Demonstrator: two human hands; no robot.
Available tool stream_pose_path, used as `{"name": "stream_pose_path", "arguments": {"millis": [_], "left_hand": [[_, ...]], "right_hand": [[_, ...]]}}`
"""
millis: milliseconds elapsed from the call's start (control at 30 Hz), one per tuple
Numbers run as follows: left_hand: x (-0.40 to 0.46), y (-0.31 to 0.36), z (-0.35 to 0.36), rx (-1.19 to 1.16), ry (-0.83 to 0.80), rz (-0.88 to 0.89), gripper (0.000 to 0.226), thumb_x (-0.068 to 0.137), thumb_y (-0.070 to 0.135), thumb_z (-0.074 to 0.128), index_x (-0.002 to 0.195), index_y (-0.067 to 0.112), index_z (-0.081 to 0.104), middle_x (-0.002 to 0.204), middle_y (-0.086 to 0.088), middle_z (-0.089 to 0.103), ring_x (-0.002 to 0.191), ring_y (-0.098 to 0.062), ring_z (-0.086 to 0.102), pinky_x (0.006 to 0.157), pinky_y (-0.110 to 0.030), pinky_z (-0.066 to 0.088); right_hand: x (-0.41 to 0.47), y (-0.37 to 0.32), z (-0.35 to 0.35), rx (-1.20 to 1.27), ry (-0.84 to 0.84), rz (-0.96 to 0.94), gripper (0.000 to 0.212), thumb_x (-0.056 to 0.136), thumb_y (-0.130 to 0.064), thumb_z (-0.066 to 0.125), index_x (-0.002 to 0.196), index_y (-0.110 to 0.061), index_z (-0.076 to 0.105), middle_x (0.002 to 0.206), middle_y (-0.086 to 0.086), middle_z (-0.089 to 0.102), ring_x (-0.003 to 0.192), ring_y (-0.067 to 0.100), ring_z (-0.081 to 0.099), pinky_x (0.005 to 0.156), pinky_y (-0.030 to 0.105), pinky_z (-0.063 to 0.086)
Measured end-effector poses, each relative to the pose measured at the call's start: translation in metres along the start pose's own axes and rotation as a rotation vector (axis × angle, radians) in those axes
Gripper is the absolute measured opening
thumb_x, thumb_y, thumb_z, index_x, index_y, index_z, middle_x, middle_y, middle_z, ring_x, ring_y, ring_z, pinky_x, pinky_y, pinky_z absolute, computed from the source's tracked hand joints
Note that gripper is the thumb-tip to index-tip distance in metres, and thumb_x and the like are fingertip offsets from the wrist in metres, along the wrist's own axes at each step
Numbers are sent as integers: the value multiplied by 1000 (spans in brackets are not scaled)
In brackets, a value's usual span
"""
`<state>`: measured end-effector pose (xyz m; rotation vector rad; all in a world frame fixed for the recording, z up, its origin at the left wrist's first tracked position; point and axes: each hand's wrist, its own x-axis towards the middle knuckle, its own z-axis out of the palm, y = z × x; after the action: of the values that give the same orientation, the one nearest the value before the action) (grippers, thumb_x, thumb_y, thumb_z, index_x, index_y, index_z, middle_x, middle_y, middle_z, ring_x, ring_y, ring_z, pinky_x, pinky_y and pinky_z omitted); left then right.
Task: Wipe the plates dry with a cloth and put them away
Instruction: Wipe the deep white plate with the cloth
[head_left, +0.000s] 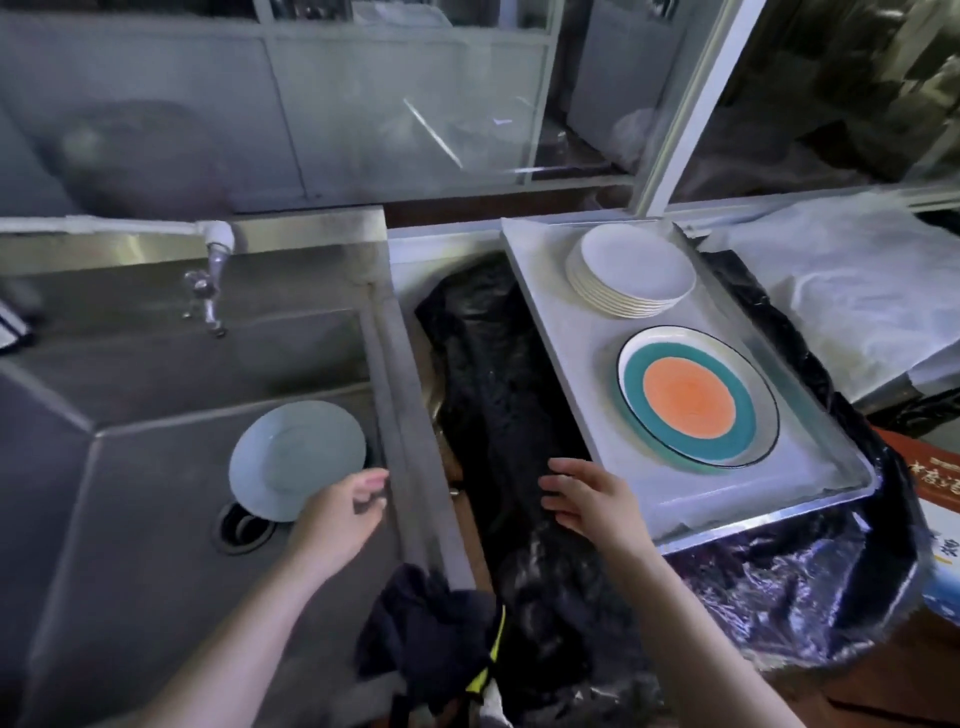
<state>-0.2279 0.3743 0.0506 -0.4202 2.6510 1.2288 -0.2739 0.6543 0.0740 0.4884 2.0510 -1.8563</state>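
Note:
A pale blue plate (291, 457) leans in the steel sink (130, 467), partly over the drain. My left hand (343, 512) hovers just right of the plate's lower edge, fingers loosely curved, holding nothing. My right hand (587, 501) reaches over the black plastic toward the near left corner of the metal tray (561, 364), fingers relaxed and empty. On the tray lie a plate with orange centre and teal ring (696, 397) and, behind it, a stack of white plates (631, 270). A dark cloth (431, 634) is draped over the sink's near right edge.
A tap (210, 275) juts out at the sink's back wall. Black plastic sheeting (498, 395) covers the counter between sink and tray. White sheeting (852, 291) lies at the right, a printed box (940, 519) at the far right edge. Glass panels stand behind.

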Motion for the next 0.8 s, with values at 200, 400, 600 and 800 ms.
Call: {"name": "stream_pose_path", "arguments": {"millis": [200,400,600,800], "left_hand": [[-45,-78,-70,-145,83,-76,27,93,12,57,118,21,63,107,11,66,95,0,59,79,-15,42],[-78,-146,-119,-280,130,-164,23,92,4,57,110,16,65,102,2,69,94,-6,63,76,-9,43],[-102,-206,-145,-395,136,-330,21,93,14,58,107,29,64,106,8,70,102,-10,63,89,-30,45],[-102,-250,-148,-482,195,-466,20,91,10,62,97,29,66,101,-1,70,101,-23,65,97,-42,48]], "right_hand": [[-36,17,92,-36,-92,12,16,90,-8,58,98,-16,69,87,4,75,73,17,68,64,25,47],[-55,37,172,-19,-146,89,13,89,-3,59,97,-10,66,78,7,70,61,16,63,49,19,42],[-55,52,228,-78,-210,226,13,94,-7,55,102,-12,64,86,11,69,67,21,62,58,26,43],[-13,74,274,-98,-215,414,11,93,-4,55,100,-9,62,72,8,70,53,15,64,48,23,49]]}}
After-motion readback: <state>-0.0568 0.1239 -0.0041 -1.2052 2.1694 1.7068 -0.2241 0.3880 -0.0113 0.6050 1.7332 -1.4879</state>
